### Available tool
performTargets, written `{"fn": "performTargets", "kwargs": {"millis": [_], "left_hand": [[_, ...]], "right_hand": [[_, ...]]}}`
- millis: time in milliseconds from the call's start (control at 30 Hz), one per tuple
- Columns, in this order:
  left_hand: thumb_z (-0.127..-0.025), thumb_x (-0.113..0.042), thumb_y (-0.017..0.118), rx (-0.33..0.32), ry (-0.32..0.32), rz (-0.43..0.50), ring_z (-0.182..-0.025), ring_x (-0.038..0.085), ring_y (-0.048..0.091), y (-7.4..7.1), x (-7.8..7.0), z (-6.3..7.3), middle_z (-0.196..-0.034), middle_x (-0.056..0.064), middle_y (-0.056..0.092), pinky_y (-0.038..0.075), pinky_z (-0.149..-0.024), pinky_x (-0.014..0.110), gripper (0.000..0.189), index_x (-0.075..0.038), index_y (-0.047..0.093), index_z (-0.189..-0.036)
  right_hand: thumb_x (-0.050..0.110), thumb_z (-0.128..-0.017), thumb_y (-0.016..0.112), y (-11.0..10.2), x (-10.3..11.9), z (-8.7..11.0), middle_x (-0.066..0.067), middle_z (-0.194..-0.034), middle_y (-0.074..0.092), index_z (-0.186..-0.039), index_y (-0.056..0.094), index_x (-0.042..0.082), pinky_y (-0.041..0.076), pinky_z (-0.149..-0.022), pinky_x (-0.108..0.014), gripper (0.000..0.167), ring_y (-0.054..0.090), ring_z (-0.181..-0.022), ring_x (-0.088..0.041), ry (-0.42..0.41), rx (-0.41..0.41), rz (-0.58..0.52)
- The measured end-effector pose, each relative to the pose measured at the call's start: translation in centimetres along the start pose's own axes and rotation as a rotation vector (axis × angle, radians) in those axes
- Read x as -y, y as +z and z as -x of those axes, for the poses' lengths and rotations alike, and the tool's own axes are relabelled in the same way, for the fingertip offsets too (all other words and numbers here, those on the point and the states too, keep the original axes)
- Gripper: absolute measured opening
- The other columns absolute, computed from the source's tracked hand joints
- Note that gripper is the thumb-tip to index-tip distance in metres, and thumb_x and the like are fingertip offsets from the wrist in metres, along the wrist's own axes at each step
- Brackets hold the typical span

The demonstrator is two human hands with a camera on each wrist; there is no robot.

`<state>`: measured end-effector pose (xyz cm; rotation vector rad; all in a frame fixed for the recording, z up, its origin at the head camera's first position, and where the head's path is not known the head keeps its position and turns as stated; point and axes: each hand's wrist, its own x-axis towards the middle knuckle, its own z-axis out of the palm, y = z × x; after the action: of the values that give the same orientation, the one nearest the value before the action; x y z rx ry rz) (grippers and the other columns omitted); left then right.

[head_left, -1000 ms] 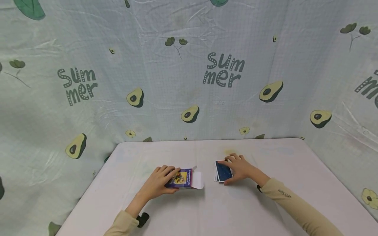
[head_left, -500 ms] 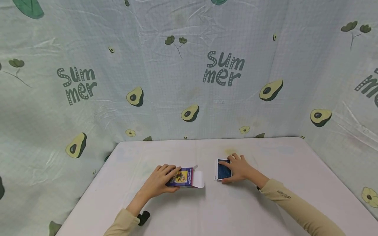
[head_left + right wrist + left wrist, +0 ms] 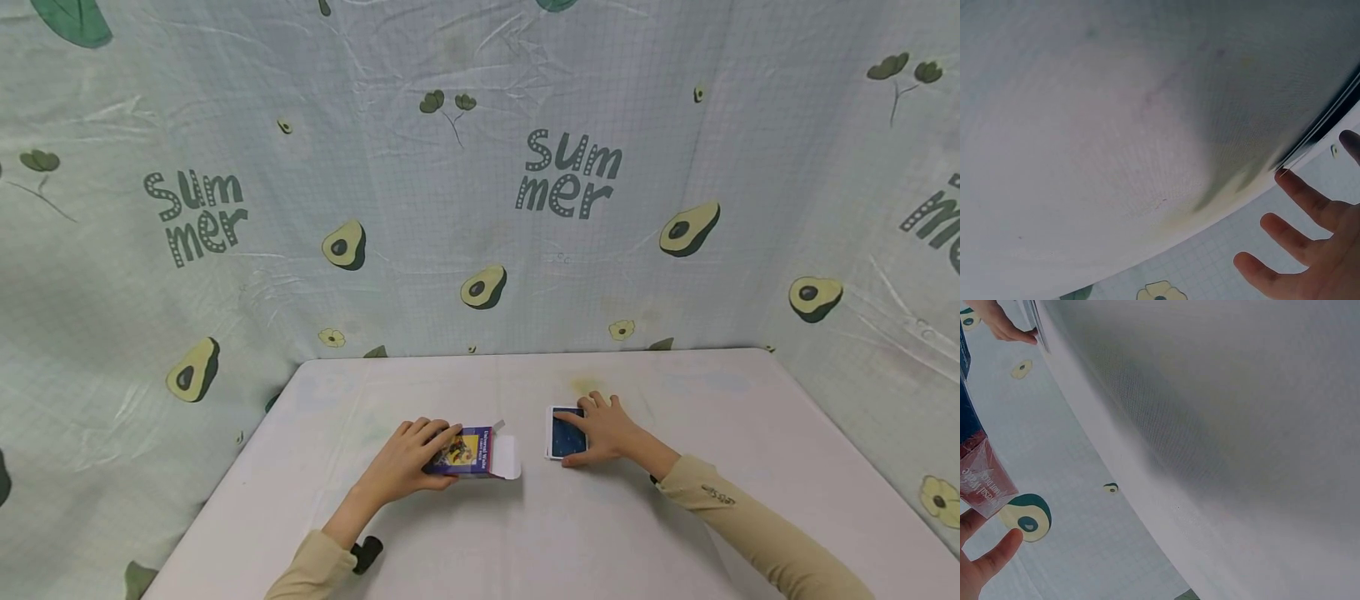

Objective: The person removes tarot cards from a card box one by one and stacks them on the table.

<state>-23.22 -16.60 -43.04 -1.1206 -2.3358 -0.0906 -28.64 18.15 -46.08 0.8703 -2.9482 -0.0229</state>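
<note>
My left hand [image 3: 408, 458] holds a purple tarot card box [image 3: 461, 451], fingers across its top and thumb along the near side. The box's end flap [image 3: 507, 457] hangs open toward the right. In the left wrist view only part of the box [image 3: 985, 481] shows, its end red and glossy. To the right, a blue-backed deck of cards [image 3: 567, 435] lies on the table. My right hand [image 3: 609, 429] spans it, thumb at the near edge and index finger at the far part. In the right wrist view a fingertip touches the edge of the deck [image 3: 1322, 125]; the other fingers are spread.
A white cloth covers the table [image 3: 480, 542]. Behind it and at both sides hangs a curtain [image 3: 405, 183] printed with avocados and lettering. A black wrist device [image 3: 367, 555] sits at the left wrist.
The deck has turned slightly and its cards, askew a second ago, now line up more evenly under the right hand. The left hand and box have barely shifted.
</note>
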Motion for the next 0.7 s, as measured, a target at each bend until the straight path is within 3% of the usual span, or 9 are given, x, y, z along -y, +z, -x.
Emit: {"fn": "performTargets", "kwargs": {"millis": [700], "left_hand": [[-0.063, -0.048, 0.073, 0.006, -0.006, 0.009, -0.092, 0.015, 0.05, 0.12, -0.18, 0.03, -0.109, 0.001, 0.056, 0.041, -0.075, 0.034, 0.074, -0.015, 0.051, -0.125]], "right_hand": [[0.073, -0.062, 0.054, -0.15, 0.2, 0.12, -0.016, -0.119, 0.048, -0.13, 0.045, 0.025, 0.031, -0.084, -0.06, 0.083, 0.037, -0.115, -0.038, 0.018, 0.014, -0.015]]}}
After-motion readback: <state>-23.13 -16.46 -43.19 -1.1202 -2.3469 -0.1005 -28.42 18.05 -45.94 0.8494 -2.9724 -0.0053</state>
